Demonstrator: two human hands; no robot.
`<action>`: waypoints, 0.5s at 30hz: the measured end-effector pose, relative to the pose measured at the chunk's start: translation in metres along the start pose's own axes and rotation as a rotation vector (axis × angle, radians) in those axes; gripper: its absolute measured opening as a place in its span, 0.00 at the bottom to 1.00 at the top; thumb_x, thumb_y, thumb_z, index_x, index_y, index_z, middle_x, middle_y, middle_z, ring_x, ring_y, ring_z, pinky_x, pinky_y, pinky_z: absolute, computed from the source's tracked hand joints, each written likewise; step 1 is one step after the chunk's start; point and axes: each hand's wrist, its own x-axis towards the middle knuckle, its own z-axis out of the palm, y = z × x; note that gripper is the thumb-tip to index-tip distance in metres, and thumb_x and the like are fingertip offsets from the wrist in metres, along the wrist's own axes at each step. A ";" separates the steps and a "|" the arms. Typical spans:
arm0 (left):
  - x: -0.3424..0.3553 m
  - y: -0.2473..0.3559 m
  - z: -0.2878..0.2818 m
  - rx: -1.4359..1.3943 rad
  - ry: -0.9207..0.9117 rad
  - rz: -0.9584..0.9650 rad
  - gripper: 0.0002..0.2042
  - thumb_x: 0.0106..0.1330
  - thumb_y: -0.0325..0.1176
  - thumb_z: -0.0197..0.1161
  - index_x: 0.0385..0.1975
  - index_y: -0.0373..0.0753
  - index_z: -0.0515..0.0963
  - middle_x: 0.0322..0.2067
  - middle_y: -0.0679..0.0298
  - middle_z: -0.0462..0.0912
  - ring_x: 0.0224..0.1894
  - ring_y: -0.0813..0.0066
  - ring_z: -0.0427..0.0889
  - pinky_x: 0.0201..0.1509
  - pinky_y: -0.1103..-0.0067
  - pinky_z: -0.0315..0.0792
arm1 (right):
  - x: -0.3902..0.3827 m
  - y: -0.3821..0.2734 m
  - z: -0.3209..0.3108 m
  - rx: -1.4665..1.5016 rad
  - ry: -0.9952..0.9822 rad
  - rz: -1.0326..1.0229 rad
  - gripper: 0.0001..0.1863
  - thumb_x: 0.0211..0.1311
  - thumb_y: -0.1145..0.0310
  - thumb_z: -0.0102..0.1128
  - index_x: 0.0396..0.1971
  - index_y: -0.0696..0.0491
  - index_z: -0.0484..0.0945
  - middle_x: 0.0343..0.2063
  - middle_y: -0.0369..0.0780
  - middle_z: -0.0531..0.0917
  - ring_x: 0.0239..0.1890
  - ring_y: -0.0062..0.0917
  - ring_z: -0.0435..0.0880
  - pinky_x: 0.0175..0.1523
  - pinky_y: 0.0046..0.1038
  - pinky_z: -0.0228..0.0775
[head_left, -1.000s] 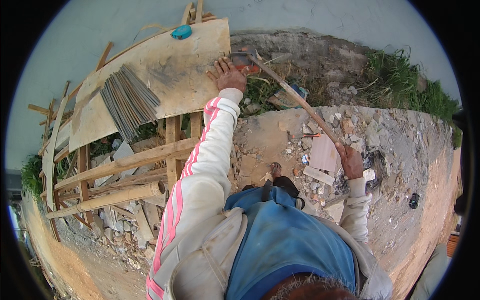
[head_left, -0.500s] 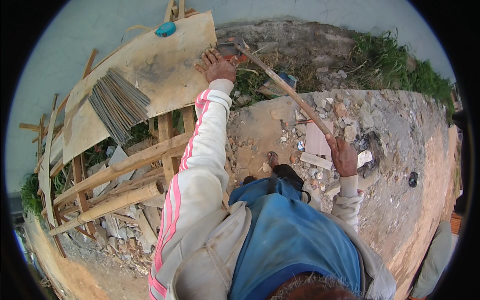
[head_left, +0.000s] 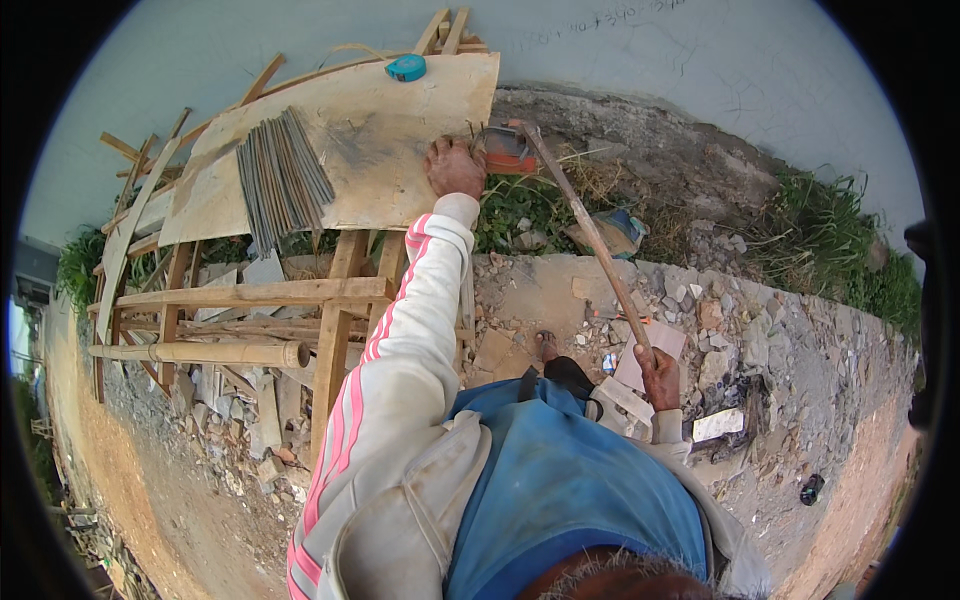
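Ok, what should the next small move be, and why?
Probably ease the left hand slightly left along the board before moving the pole: the hand sits close beside the red tool, the pole's far end appears to meet that tool, and the right hand grips the near end.

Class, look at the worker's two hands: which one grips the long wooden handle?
The right hand, its fingers wrapped around the near end of the long wooden handle. The left hand instead rests on the pale board.
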 end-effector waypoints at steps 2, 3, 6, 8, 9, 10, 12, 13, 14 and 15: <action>0.008 0.004 -0.003 0.101 -0.045 -0.052 0.16 0.60 0.43 0.63 0.40 0.38 0.83 0.52 0.51 0.78 0.57 0.49 0.73 0.61 0.59 0.68 | 0.025 0.010 0.002 0.079 -0.045 -0.002 0.28 0.65 0.46 0.62 0.20 0.59 0.76 0.14 0.34 0.67 0.21 0.18 0.62 0.26 0.29 0.58; 0.015 0.004 -0.004 0.096 -0.125 -0.103 0.16 0.60 0.43 0.63 0.40 0.38 0.83 0.47 0.53 0.81 0.52 0.49 0.77 0.58 0.59 0.70 | 0.040 0.013 0.005 0.133 -0.056 0.011 0.27 0.66 0.48 0.61 0.21 0.59 0.76 0.14 0.33 0.67 0.22 0.18 0.62 0.27 0.29 0.58; 0.038 0.002 0.000 0.024 -0.192 -0.177 0.14 0.62 0.41 0.63 0.38 0.37 0.83 0.35 0.57 0.86 0.38 0.50 0.84 0.46 0.60 0.77 | 0.087 0.016 0.009 0.196 -0.022 -0.109 0.27 0.66 0.47 0.62 0.22 0.58 0.75 0.14 0.32 0.67 0.22 0.17 0.62 0.27 0.28 0.57; 0.047 -0.004 0.002 -0.099 -0.202 -0.209 0.11 0.64 0.36 0.62 0.37 0.35 0.82 0.28 0.58 0.86 0.30 0.54 0.86 0.36 0.64 0.80 | 0.115 0.017 0.003 0.275 -0.106 -0.117 0.27 0.66 0.47 0.62 0.22 0.58 0.76 0.16 0.31 0.68 0.22 0.17 0.62 0.27 0.27 0.56; 0.049 -0.005 0.002 -0.351 -0.224 -0.315 0.09 0.65 0.34 0.61 0.37 0.34 0.82 0.28 0.58 0.86 0.28 0.58 0.85 0.34 0.68 0.80 | 0.128 0.017 0.001 0.292 -0.130 -0.132 0.27 0.66 0.47 0.63 0.22 0.58 0.76 0.16 0.31 0.68 0.22 0.17 0.62 0.27 0.26 0.56; 0.051 -0.006 0.001 -0.615 -0.289 -0.462 0.08 0.66 0.32 0.61 0.37 0.34 0.81 0.27 0.58 0.85 0.27 0.62 0.85 0.31 0.71 0.80 | 0.139 0.017 0.000 0.324 -0.175 -0.131 0.27 0.65 0.47 0.63 0.22 0.58 0.76 0.16 0.31 0.68 0.22 0.17 0.62 0.27 0.26 0.56; 0.051 -0.006 -0.006 -0.949 -0.326 -0.634 0.06 0.68 0.28 0.59 0.36 0.32 0.80 0.26 0.58 0.84 0.25 0.68 0.84 0.27 0.77 0.79 | 0.158 0.015 -0.003 0.307 -0.200 -0.179 0.25 0.65 0.49 0.63 0.22 0.58 0.76 0.16 0.31 0.69 0.22 0.16 0.64 0.27 0.26 0.57; 0.050 -0.004 -0.009 -1.014 -0.307 -0.659 0.05 0.68 0.27 0.59 0.37 0.32 0.80 0.26 0.58 0.84 0.24 0.71 0.83 0.26 0.79 0.78 | 0.166 0.014 -0.005 0.308 -0.229 -0.164 0.24 0.65 0.49 0.64 0.23 0.57 0.76 0.16 0.31 0.69 0.22 0.16 0.64 0.28 0.26 0.57; 0.049 -0.002 -0.013 -1.093 -0.286 -0.669 0.05 0.69 0.25 0.58 0.37 0.32 0.79 0.25 0.59 0.83 0.22 0.74 0.83 0.24 0.82 0.77 | 0.173 0.011 -0.007 0.323 -0.232 -0.189 0.23 0.65 0.51 0.64 0.22 0.57 0.76 0.16 0.31 0.69 0.21 0.15 0.64 0.27 0.26 0.57; 0.045 0.000 -0.015 -1.118 -0.248 -0.662 0.04 0.69 0.26 0.59 0.37 0.32 0.79 0.25 0.59 0.83 0.22 0.73 0.82 0.24 0.81 0.77 | 0.179 0.008 -0.009 0.342 -0.243 -0.181 0.22 0.65 0.52 0.65 0.22 0.56 0.76 0.15 0.31 0.70 0.20 0.15 0.65 0.26 0.25 0.57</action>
